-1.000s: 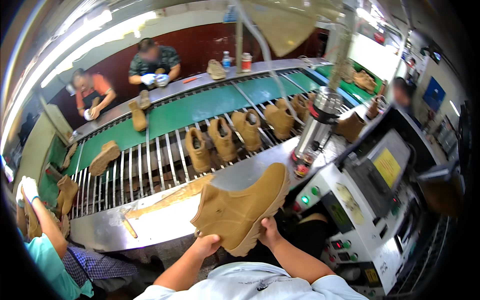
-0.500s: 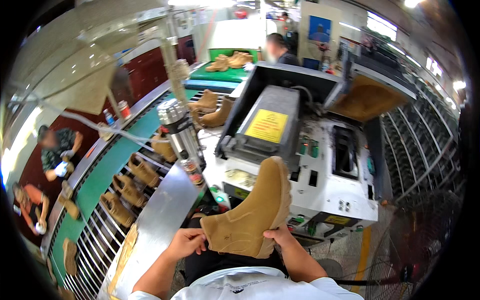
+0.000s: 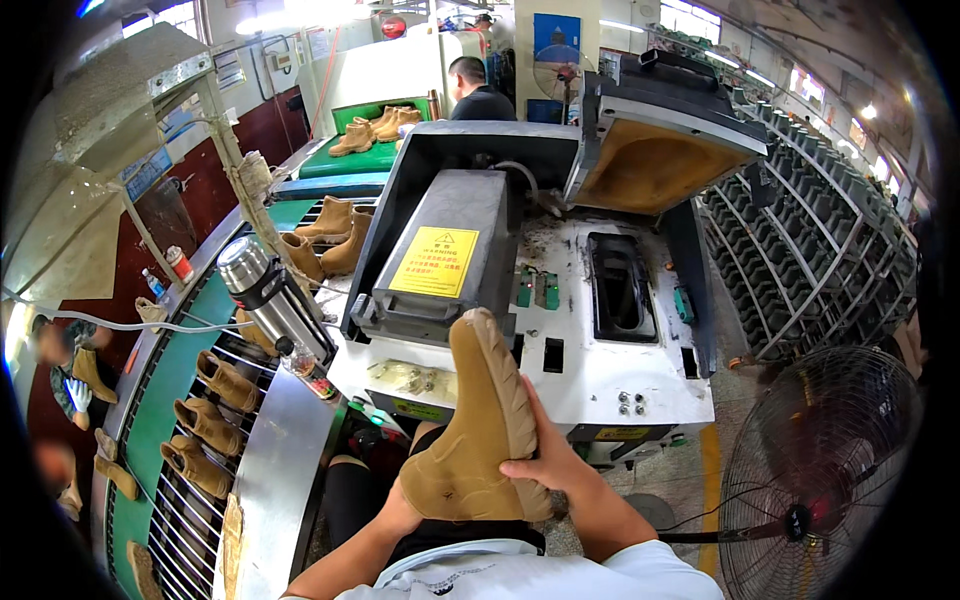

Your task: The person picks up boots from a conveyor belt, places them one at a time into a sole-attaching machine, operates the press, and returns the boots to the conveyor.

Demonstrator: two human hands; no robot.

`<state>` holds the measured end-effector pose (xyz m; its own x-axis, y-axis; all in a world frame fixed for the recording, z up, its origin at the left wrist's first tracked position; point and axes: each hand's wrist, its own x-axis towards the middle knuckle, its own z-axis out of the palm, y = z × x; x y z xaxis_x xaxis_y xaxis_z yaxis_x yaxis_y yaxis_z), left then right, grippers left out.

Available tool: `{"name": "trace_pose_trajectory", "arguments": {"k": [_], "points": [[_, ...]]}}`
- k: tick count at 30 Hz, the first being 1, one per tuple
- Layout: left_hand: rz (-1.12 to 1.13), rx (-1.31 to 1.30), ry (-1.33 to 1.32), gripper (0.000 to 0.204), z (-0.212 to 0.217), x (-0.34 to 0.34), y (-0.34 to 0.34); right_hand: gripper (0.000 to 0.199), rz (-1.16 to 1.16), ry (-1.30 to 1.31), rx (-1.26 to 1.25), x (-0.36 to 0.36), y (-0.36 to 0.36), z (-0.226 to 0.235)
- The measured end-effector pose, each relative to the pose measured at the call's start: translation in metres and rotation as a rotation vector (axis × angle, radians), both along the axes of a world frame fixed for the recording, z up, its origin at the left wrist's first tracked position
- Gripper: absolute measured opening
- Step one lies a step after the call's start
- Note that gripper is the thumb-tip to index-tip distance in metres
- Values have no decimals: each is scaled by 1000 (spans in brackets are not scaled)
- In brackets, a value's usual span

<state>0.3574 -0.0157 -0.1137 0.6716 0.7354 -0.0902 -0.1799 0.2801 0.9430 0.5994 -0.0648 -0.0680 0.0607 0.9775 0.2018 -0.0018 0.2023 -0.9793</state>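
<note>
A tan ankle boot (image 3: 462, 450) is held in front of my body, toe pointing up and away, its pale ridged sole facing right. My right hand (image 3: 548, 452) is closed on it from the sole side: the thumb presses the side near the heel and the fingers lie along the sole. At the boot's cuff, on the lower left, my left hand (image 3: 398, 510) grips the boot; its fingers are hidden behind or inside the shaft. Just beyond the toe stands a white machine (image 3: 480, 385) with a raised lid (image 3: 660, 165) and a dark boot-shaped opening (image 3: 622, 290).
To the left, several tan boots (image 3: 205, 425) lie on a roller rack beside a green conveyor belt (image 3: 150, 455). A steel flask (image 3: 262, 290) and a bottle (image 3: 300, 365) stand at the machine's left corner. A large fan (image 3: 800, 500) is at right. Co-workers (image 3: 482, 95) are nearby.
The boot has turned more upright. My left hand has moved from pinching the cuff edge to holding the cuff, and my right fingers now stretch along the sole. The view has swung right.
</note>
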Motion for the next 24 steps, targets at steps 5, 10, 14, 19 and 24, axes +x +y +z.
{"name": "trace_pose_trajectory", "arguments": {"k": [5,10,14,19,24], "points": [[6,163,27,47,-9,19,8,130,-202,135,-28,46,-13,17],[549,158,495,8,-103,-64,42,124,-662,-150,-95,117,-9,76],[857,27,512,16,-174,-142,28,111,-911,-542,22,208,26,99],[881,-88,299,12,-174,-143,35,116,-1064,-907,-358,287,105,108],[821,-34,358,11,-166,-142,32,122,-1056,-957,-696,309,161,89]]}}
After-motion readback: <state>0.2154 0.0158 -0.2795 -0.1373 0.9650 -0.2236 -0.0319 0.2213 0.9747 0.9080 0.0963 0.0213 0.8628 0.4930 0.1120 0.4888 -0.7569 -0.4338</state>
